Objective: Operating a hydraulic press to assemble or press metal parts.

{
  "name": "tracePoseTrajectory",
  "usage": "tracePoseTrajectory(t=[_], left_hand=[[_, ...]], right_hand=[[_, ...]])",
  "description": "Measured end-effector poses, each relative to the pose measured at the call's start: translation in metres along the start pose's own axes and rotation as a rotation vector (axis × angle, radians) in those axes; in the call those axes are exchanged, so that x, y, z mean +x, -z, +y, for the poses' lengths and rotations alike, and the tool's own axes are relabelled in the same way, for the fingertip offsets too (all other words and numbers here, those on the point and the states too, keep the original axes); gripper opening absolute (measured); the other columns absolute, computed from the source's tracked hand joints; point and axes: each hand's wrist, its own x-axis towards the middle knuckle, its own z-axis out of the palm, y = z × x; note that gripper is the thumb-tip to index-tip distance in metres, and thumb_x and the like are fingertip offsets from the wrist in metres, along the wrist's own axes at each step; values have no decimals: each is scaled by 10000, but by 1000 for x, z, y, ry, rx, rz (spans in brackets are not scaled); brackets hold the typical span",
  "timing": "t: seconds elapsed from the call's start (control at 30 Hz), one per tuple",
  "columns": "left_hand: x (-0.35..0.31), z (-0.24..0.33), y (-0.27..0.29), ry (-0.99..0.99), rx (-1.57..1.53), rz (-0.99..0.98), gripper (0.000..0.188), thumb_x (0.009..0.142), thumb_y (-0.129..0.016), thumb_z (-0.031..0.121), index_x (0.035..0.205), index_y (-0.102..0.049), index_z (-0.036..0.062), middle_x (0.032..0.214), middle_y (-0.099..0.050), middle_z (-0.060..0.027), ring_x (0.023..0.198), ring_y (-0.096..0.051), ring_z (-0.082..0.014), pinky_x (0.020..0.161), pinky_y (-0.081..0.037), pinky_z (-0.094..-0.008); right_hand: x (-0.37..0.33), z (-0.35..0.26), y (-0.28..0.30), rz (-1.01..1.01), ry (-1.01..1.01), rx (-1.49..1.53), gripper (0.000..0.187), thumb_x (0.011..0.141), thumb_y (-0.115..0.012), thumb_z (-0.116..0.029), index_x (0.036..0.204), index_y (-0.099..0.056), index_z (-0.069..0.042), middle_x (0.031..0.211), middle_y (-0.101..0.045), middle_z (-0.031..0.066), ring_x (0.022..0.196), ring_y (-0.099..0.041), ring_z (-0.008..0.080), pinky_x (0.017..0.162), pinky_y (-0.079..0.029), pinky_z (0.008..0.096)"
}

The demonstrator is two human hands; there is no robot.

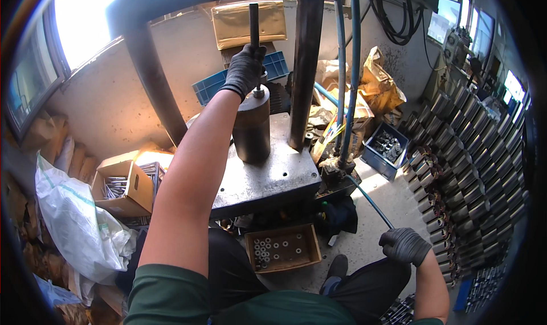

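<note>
My left hand (244, 71), in a dark grey glove, is closed around an upright dark metal rod (254, 26) that sticks up above the fist. Just below the fist, a short metal shaft (258, 92) rises from the top of a dark steel cylinder (252, 132). This cylinder stands on the thick metal bed (273, 180) of a press frame. Over on the right, my gloved right hand (405, 246) is wrapped round the end of a slim blue lever (370, 201). The lever's far end meets the base of the blue pipes (348, 97).
Press columns (305, 74) flank the bed. A carton of metal pins (139, 188) and a white sack (80, 222) lie left. Between my legs sits a tray of small rings (307, 262). Stacked metal cylinders (473, 154) and a bin of parts (373, 160) stand right.
</note>
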Motion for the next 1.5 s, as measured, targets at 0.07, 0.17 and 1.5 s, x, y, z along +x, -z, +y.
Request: tracePoseTrajectory(t=[0.07, 0.17, 1.5], left_hand=[[0, 0, 0, -6, 5, 3, 322, 1108, -605, 372, 1143, -660, 57, 738, -706, -101, 672, -721, -220, 634, -574, -387], [1, -2, -1, -18, 14, 13, 318, 1109, -604, 369, 1135, -658, 57, 736, -705, -103, 670, -720, -221, 629, -572, -387], [1, -11, -6, 26, -78, -6, 402, 1101, -597, 465, 1151, -642, 68, 738, -703, -73, 682, -719, -173, 641, -575, -350]], right_hand=[[-2, 3, -4, -77, -13, -38, 241, 863, -619, -285, 930, -725, -79, 884, -741, 176, 872, -723, 410, 816, -576, 518], [-1, 4, -4, -86, -25, -50, 237, 861, -617, -287, 895, -714, -74, 862, -733, 174, 867, -720, 411, 812, -572, 523], [122, 16, 130, 1197, 159, 70, 225, 985, -713, -94, 1201, -705, -29, 939, -732, 147, 841, -731, 252, 773, -578, 379]])
